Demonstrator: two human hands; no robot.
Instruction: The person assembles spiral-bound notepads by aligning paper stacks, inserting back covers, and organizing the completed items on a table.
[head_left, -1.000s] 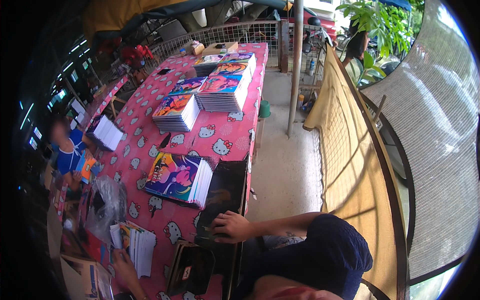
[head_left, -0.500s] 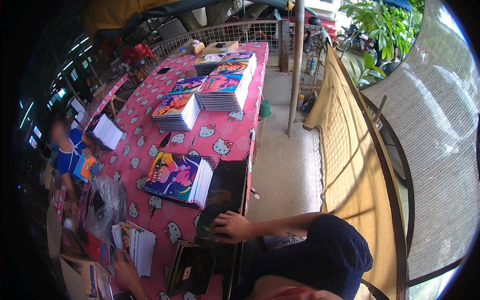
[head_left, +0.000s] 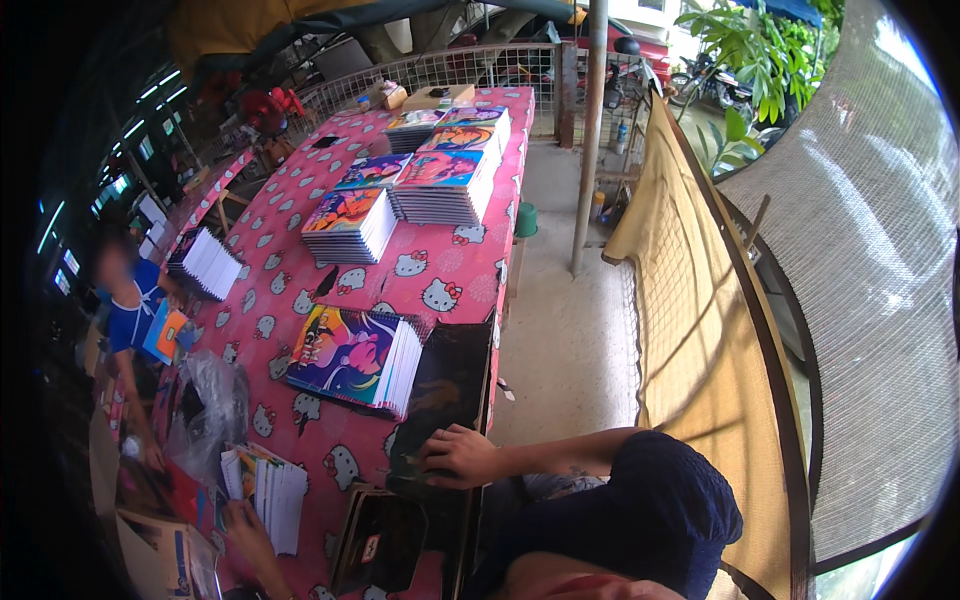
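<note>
At the lower left lies a loose stack of notebooks (head_left: 280, 500), white page edges facing up and right, some coloured covers at its left end. My left hand (head_left: 246, 526) is at that left end, its fingers bent around a cover's edge; the fingertips are partly hidden. My right hand (head_left: 460, 456), with a ring on one finger, rests palm down on a dark board (head_left: 450, 385) along the table's right edge, holding nothing. Beyond it sits a pile of spiral notebooks (head_left: 350, 355) with a bright illustrated cover. A dark flat wooden block or tray (head_left: 378, 543) lies between my hands.
Several stacks of spiral notebooks (head_left: 440, 172) stand farther up the pink patterned table (head_left: 400, 300). Another stack (head_left: 205, 262) is at the left edge, beside a co-worker (head_left: 135, 300) holding a blue-orange booklet (head_left: 165, 332). Clear plastic (head_left: 215, 400) and a cardboard box (head_left: 160, 555) lie near-left.
The co-worker's lower arm has come down toward the plastic and the red item near the box. My hands stay nearly where they were; the whole view shifts slightly left.
</note>
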